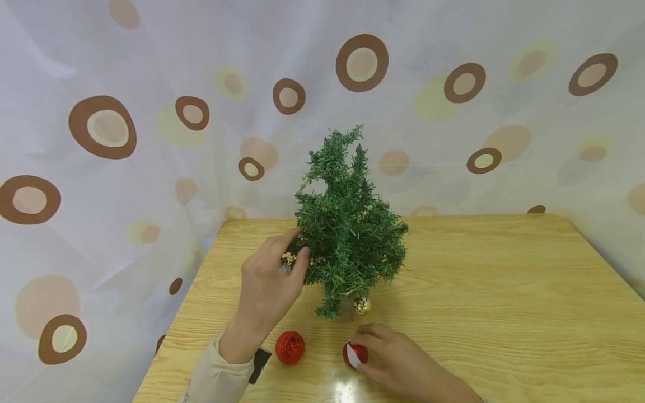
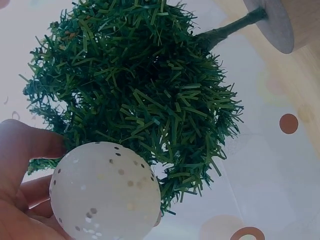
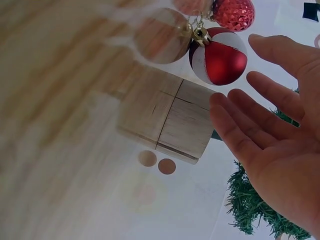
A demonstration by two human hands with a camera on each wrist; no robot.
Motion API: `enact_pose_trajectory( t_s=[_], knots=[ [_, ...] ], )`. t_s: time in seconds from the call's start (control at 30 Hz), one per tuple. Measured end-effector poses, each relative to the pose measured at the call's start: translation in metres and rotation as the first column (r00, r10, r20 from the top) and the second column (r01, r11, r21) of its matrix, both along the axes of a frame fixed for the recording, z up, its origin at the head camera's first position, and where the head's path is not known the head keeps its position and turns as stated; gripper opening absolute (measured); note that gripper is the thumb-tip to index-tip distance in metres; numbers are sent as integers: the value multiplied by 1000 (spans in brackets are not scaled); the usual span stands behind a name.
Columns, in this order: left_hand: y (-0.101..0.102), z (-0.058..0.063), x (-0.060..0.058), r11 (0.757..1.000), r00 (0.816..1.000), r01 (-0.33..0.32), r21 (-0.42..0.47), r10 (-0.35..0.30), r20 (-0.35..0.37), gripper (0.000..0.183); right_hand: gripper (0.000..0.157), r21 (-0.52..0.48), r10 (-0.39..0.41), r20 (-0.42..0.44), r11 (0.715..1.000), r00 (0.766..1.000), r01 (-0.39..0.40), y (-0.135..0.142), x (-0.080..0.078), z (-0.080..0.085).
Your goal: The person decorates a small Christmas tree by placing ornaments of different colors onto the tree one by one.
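A small artificial Christmas tree [image 1: 347, 224] stands on the table. At its left side my left hand [image 1: 269, 280] grips a whitish bauble with gold dots [image 2: 105, 192], thumb and fingers round its edge. That bauble is right by the green branches in the left wrist view. My right hand [image 1: 398, 358] reaches low in front of the tree, beside a red and white bauble [image 1: 355, 355]. In the right wrist view its fingers are extended near this bauble [image 3: 220, 60], which has a gold cap. Between the hands lies a textured red bauble [image 1: 289, 347].
A gold bauble [image 1: 361, 305] is at the foot of the tree, close to its pale wood-look base [image 3: 187, 120]. The wooden table [image 1: 484, 291] ends at a back edge before a patterned white sheet [image 1: 312, 33], which also runs along the left.
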State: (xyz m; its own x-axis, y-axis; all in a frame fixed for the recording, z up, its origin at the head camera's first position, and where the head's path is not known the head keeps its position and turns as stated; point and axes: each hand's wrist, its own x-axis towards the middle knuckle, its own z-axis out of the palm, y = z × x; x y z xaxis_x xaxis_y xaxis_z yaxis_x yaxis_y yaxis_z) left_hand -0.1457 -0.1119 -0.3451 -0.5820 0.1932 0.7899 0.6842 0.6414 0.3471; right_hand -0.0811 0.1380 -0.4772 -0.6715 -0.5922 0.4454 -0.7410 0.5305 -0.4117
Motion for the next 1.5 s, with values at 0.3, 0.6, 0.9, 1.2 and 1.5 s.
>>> enact_pose_trajectory(
  t_s=[0.3, 0.6, 0.9, 1.2, 1.5],
  knots=[
    [-1, 0, -2, 1000, 1000, -1, -7, 1, -22, 28, 20, 55, 1, 18, 999, 1000, -2, -1, -1, 0],
    [-4, 4, -8, 1000, 999, -6, -24, 6, -38, 27, 15, 85, -12, 175, 996, 985, -3, -2, 1, 6],
    [-19, 12, -37, 998, 1000, 0, -70, -1, -18, 29, 7, -2, 47, 128, 999, 991, -47, -4, 1, 3],
    [-36, 22, -72, 995, 981, 17, -103, 3, 193, 31, 5, 9, 40, 258, 999, 965, -44, -2, 0, 5],
    [-42, 24, -86, 992, 974, 31, -124, -3, 225, 34, 20, 62, -11, 307, 998, 952, -8, -3, 0, 9]
  ],
)
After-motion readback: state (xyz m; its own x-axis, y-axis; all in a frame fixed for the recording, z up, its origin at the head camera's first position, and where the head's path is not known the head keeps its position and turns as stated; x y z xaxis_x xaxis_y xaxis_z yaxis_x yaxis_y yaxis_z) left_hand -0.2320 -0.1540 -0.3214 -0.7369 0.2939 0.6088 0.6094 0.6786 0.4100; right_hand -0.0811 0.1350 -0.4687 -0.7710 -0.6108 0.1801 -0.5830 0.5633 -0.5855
